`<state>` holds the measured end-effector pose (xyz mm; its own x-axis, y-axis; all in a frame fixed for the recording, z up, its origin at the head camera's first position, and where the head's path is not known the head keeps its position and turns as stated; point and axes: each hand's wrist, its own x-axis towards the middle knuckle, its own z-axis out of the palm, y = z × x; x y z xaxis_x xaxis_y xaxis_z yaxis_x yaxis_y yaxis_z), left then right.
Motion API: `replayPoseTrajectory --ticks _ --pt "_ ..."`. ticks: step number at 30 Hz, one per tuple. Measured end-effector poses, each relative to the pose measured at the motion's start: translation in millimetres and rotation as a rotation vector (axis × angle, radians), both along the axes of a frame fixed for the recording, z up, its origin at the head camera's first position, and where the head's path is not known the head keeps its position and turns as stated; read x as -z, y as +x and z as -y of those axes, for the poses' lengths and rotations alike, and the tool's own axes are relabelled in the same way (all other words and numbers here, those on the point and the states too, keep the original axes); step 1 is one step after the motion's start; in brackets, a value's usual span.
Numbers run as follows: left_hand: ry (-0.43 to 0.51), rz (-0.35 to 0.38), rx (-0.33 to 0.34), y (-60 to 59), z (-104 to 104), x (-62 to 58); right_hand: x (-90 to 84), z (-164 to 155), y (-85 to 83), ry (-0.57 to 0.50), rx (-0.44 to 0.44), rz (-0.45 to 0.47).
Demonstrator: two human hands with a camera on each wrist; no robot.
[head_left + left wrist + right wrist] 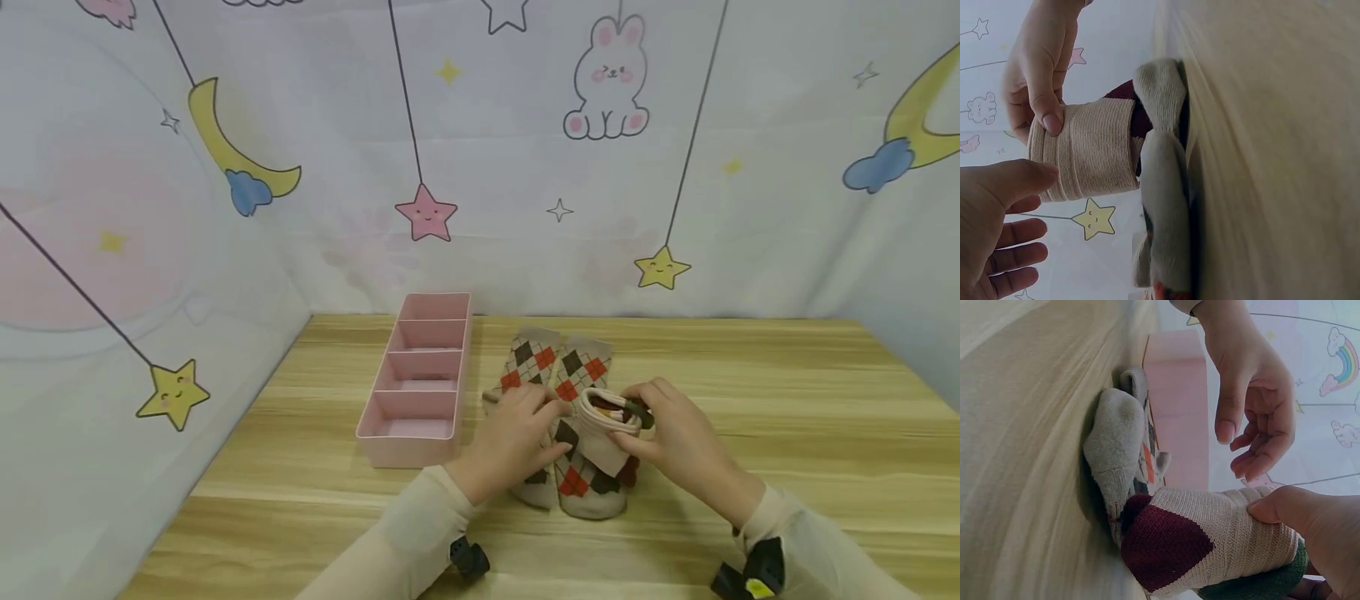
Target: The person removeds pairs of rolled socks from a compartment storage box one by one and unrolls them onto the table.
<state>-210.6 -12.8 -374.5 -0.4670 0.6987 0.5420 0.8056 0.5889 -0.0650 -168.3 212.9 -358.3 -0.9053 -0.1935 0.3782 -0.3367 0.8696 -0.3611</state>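
A pair of beige argyle socks [581, 367] lies flat on the wooden table [787, 400]. One end is rolled up into a ribbed beige cuff [603, 417] with a dark red patch [1160, 547]. My right hand [637, 427] pinches this rolled cuff [1091, 153], thumb on the ribbing [1275, 509], other fingers behind it. My left hand [551, 425] hovers beside the roll with relaxed fingers [1241, 437]. Its thumb [1019, 178] is close to the cuff, and it holds nothing.
A pink divided tray [408, 437] with several compartments stands left of the socks, close to my left hand. A cartoon-printed cloth backdrop [525, 167] encloses the table at the back and both sides. Bare wood stretches to the right.
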Motion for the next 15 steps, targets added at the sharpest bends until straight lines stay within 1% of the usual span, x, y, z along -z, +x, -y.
replayPoseTrajectory --ticks 4,10,15 --pt "-0.032 -0.009 0.007 2.2 -4.9 -0.2 2.0 -3.7 5.4 -0.008 0.019 -0.013" --pt "-0.020 -0.003 0.036 5.4 -10.3 -0.4 2.5 -8.4 13.5 -0.009 0.043 -0.046" --pt "-0.026 -0.006 0.040 7.3 -15.3 0.9 3.4 -11.4 19.9 -0.002 0.063 -0.034"
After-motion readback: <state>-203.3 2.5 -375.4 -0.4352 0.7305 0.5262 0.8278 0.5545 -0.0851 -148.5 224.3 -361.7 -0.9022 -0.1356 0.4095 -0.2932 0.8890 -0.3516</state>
